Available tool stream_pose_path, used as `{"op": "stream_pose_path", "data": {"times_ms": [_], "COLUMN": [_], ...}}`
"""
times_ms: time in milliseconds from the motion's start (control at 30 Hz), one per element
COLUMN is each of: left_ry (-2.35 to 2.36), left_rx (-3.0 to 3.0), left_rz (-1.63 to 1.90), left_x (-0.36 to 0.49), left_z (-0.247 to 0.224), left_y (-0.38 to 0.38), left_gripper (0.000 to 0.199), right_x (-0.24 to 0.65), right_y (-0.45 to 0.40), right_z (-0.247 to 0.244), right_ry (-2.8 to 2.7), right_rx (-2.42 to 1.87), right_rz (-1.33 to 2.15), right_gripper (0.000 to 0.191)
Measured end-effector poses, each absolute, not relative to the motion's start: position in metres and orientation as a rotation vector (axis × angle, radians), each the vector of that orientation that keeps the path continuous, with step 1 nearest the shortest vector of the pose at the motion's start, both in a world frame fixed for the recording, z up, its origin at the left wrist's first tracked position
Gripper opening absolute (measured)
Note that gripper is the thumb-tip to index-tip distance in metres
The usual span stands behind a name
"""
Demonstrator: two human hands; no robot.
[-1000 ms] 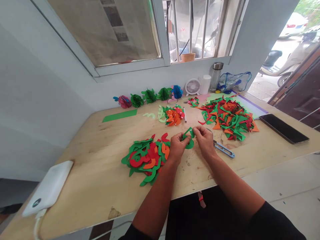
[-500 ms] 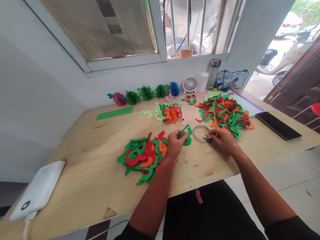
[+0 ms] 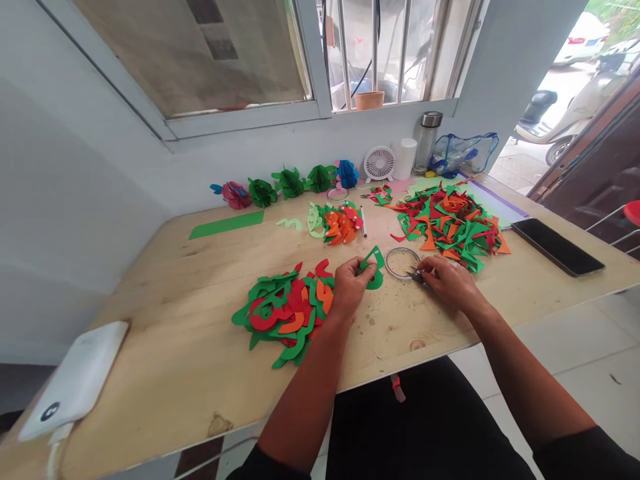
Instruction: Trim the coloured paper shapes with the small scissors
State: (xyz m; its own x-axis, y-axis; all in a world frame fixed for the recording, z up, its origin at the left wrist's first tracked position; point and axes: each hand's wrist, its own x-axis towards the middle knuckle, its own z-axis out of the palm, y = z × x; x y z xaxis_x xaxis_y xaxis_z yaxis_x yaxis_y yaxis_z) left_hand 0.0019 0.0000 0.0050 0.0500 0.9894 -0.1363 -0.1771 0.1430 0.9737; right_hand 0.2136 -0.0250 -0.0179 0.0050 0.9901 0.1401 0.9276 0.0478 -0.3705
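My left hand (image 3: 351,287) pinches a green paper cut-out (image 3: 374,270) with curved edges and a small pale patch near its top. Left of that hand lies a heap of green, red and orange curved cut-outs (image 3: 273,313), partly behind my forearm. My right hand (image 3: 447,280) is closed on a small dark pointed tool (image 3: 417,275), mostly covered by the fingers; its exact kind is unclear. The tool's tip reaches the rim of a thin roll of tape (image 3: 388,268) lying flat on the table between both hands.
A big pile of paper scraps (image 3: 453,223) is beyond my right hand, with a phone (image 3: 557,247) beside it. Smaller cut-outs (image 3: 340,223) and a pen (image 3: 363,221) lie farther back. Paper flowers (image 3: 289,183), a fan (image 3: 379,163) and a bottle (image 3: 427,143) line the wall. A power bank (image 3: 75,380) is at left.
The view has shifted very slightly. Both hands keep nearly the same place and hold, with the green cut-out and the tape roll where they were.
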Motion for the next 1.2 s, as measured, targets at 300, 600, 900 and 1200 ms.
{"op": "stream_pose_path", "data": {"times_ms": [300,600,900,1200], "left_ry": [1.061,1.097,1.109,1.140], "left_rx": [0.984,0.984,0.943,0.945], "left_rz": [1.204,1.196,1.198,1.176], "left_x": [0.003,0.003,0.004,0.003], "left_z": [-0.009,-0.002,0.000,-0.004], "left_y": [0.004,0.001,0.001,0.003], "left_gripper": [0.023,0.019,0.019,0.024], "right_x": [0.215,0.215,0.216,0.217], "right_y": [-0.023,-0.024,-0.024,-0.024], "right_z": [-0.019,-0.016,-0.016,-0.021], "right_ry": [-2.012,-2.043,-2.043,-2.001], "right_rx": [-1.906,-1.914,-1.899,-1.895], "right_rz": [0.243,0.249,0.267,0.252], "right_gripper": [0.011,0.014,0.007,0.005]}}
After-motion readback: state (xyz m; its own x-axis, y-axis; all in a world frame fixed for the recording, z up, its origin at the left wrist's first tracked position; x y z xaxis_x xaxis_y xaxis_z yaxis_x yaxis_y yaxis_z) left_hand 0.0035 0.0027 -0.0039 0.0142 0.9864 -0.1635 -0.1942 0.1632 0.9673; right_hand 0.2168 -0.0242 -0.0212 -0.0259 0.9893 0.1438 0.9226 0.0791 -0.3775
